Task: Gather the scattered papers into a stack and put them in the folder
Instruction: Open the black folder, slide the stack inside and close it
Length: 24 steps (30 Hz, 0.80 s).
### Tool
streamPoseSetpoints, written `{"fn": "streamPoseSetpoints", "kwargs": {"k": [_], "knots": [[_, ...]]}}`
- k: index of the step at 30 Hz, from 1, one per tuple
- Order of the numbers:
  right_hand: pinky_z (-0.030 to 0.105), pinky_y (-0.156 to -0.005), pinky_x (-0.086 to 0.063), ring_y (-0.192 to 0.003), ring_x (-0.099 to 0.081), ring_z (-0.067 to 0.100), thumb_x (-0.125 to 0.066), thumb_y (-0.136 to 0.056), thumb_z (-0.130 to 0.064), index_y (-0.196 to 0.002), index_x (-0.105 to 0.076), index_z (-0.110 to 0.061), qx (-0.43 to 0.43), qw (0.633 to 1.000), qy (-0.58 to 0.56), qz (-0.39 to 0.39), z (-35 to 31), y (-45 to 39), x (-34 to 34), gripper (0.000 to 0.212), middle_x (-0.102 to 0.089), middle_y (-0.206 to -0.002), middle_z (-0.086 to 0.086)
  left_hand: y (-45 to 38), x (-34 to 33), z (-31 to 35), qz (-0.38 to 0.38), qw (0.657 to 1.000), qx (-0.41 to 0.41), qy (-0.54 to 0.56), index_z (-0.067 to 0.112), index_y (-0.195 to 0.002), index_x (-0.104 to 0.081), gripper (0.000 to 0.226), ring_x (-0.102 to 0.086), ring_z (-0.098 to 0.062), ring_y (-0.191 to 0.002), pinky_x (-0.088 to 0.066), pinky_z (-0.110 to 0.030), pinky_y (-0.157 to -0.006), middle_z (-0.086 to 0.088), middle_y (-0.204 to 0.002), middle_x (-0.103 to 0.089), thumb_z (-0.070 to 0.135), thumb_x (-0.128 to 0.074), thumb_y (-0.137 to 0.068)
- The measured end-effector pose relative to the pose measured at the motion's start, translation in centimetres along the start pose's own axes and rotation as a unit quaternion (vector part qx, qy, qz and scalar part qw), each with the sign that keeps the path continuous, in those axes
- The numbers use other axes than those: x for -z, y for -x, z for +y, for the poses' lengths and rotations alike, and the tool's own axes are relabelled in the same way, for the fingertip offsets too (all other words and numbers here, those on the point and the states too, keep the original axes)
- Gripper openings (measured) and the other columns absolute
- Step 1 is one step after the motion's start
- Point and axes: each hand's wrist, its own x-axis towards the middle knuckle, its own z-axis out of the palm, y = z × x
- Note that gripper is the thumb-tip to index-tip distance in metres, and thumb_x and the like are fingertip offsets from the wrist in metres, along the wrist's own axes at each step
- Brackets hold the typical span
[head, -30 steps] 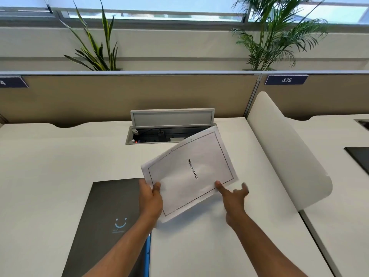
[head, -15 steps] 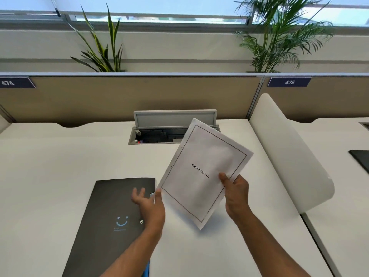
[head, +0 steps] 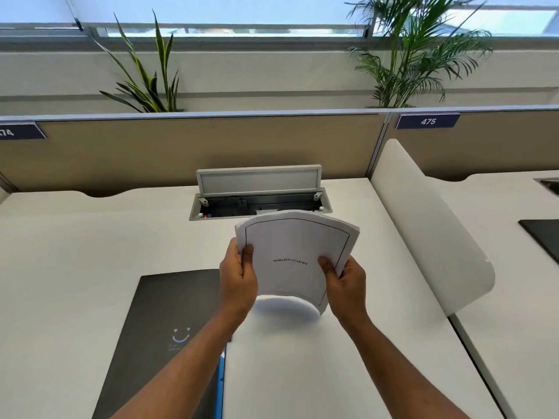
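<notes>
You've got the papers (head: 298, 255) up off the table (head: 75, 267) now, held between both hands; your left hand (head: 239, 278) grips the left edge, thumb laid on the front sheet and fingers (head: 231, 249) curled round behind; your right hand (head: 344, 279) pinches the lower right edge, thumb pressed on the face near the printed word. The stack bows toward you, top edge arched, bottom edge curling just above the table and throwing a soft shadow there; the top edges fan slightly, so several sheets show; the front sheet is white with a thin dark border line and one short word in black capitals at the middle, which reads as BIBLIOGRAPHY though it is blurred.

The folder (head: 169, 313) lies flat on the table to your left, closed, dark grey with a small pale smile mark on its cover and a blue strip along its right edge; your left forearm crosses over its right side. Behind the papers the table's cable box (head: 260, 195) stands with its lid raised; a white divider (head: 423, 222) runs down the right side.
</notes>
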Motion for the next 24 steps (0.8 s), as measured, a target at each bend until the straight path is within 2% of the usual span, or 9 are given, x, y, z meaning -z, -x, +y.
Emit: {"fn": "streamPoseSetpoints", "kwargs": {"k": [2, 4, 6, 8, 11, 13, 16, 21, 24], "knots": [[0.035, -0.080, -0.063, -0.095, -0.072, 0.019, -0.069, -0.097, -0.022, -0.111, -0.065, -0.025, -0.022, 1.000, 0.008, -0.018, 0.4, 0.4, -0.2, 0.015, -0.073, -0.101, -0.008, 1.2, -0.3, -1.2, -0.004, 1.000, 0.013, -0.005, 0.006, -0.103, -0.051, 0.015, -0.056, -0.033, -0.081, -0.054, -0.050, -0.065, -0.014, -0.089, -0.060, 0.016, -0.040, -0.104], [0.035, -0.085, -0.063, -0.104, -0.070, 0.020, -0.069, -0.097, -0.021, -0.128, -0.053, -0.028, -0.022, 0.999, 0.014, -0.021, 0.4, 0.7, -0.1, 0.035, -0.070, -0.110, -0.008, 1.8, -0.3, -2.2, -0.010, 1.000, 0.024, -0.006, 0.006, -0.106, -0.050, 0.015, -0.058, -0.032, -0.083, -0.054, -0.053, -0.066, -0.015, -0.092, -0.061, 0.016, -0.038, -0.105], [0.029, -0.083, -0.062, -0.103, -0.070, 0.017, -0.070, -0.097, -0.021, -0.145, -0.035, -0.036, 0.020, 1.000, 0.014, -0.003, -0.5, 0.7, 0.3, 0.061, -0.065, -0.120, -0.004, 2.1, -0.1, -2.4, -0.018, 1.000, 0.019, -0.001, 0.017, -0.108, -0.052, 0.014, -0.061, -0.016, -0.083, -0.058, -0.036, -0.065, -0.004, -0.095, -0.063, 0.016, -0.038, -0.105], [0.023, -0.078, -0.060, -0.099, -0.069, 0.015, -0.072, -0.095, -0.018, -0.154, -0.021, -0.043, 0.119, 0.991, 0.060, 0.023, -1.9, 0.1, 0.9, 0.082, -0.056, -0.132, -0.004, 2.1, 0.2, -2.4, -0.025, 1.000, 0.012, 0.004, 0.029, -0.106, -0.051, 0.021, -0.062, -0.006, -0.084, -0.054, -0.019, -0.064, 0.004, -0.096, -0.064, 0.014, -0.037, -0.104], [0.017, -0.072, -0.058, -0.106, -0.061, 0.009, -0.071, -0.092, -0.006, -0.155, -0.030, -0.040, 0.290, 0.936, 0.196, 0.029, -4.1, -1.3, 1.7, 0.083, -0.050, -0.142, 0.001, 1.9, 0.5, -2.4, -0.029, 0.999, 0.014, 0.004, 0.035, -0.105, -0.050, 0.028, -0.062, -0.005, -0.086, -0.055, -0.018, -0.066, 0.007, -0.097, -0.064, 0.010, -0.037, -0.105], [0.025, -0.064, -0.062, -0.098, -0.061, 0.013, -0.069, -0.094, -0.006, -0.150, -0.046, -0.034, 0.340, 0.899, 0.275, 0.021, -4.9, -1.8, 1.9, 0.067, -0.053, -0.137, 0.002, 1.8, 0.5, -2.6, -0.037, 0.999, 0.011, 0.006, 0.035, -0.105, -0.049, 0.029, -0.063, -0.006, -0.087, -0.057, -0.021, -0.068, 0.011, -0.096, -0.064, 0.009, -0.037, -0.105], [0.031, -0.061, -0.063, -0.098, -0.060, 0.015, -0.069, -0.095, -0.008, -0.142, -0.053, -0.029, 0.344, 0.900, 0.267, 0.031, -5.0, -1.7, 1.8, 0.053, -0.056, -0.133, 0.007, 1.9, 0.5, -3.0, -0.045, 0.999, 0.004, 0.004, 0.033, -0.106, -0.050, 0.028, -0.063, -0.008, -0.088, -0.056, -0.020, -0.066, 0.015, -0.096, -0.064, 0.008, -0.037, -0.104], [0.016, -0.077, -0.058, -0.115, -0.052, -0.002, -0.071, -0.095, -0.010, -0.148, -0.042, -0.032, 0.339, 0.910, 0.237, 0.024, -4.3, -1.4, 1.5, 0.064, -0.054, -0.140, 0.007, 2.1, 0.8, -3.6, -0.054, 0.998, 0.008, -0.005, 0.025, -0.108, -0.049, 0.022, -0.064, -0.010, -0.090, -0.057, -0.022, -0.070, 0.010, -0.100, -0.066, 0.006, -0.038, -0.103], [0.011, -0.082, -0.056, -0.120, -0.056, -0.005, -0.076, -0.093, -0.019, -0.157, -0.019, -0.041, 0.215, 0.968, 0.125, 0.029, -3.4, -0.8, 1.1, 0.088, -0.050, -0.144, -0.008, 2.2, 1.2, -4.0, -0.069, 0.998, 0.003, -0.011, 0.022, -0.108, -0.049, 0.016, -0.064, -0.009, -0.092, -0.056, -0.018, -0.069, 0.013, -0.100, -0.065, 0.012, -0.038, -0.102]]}}
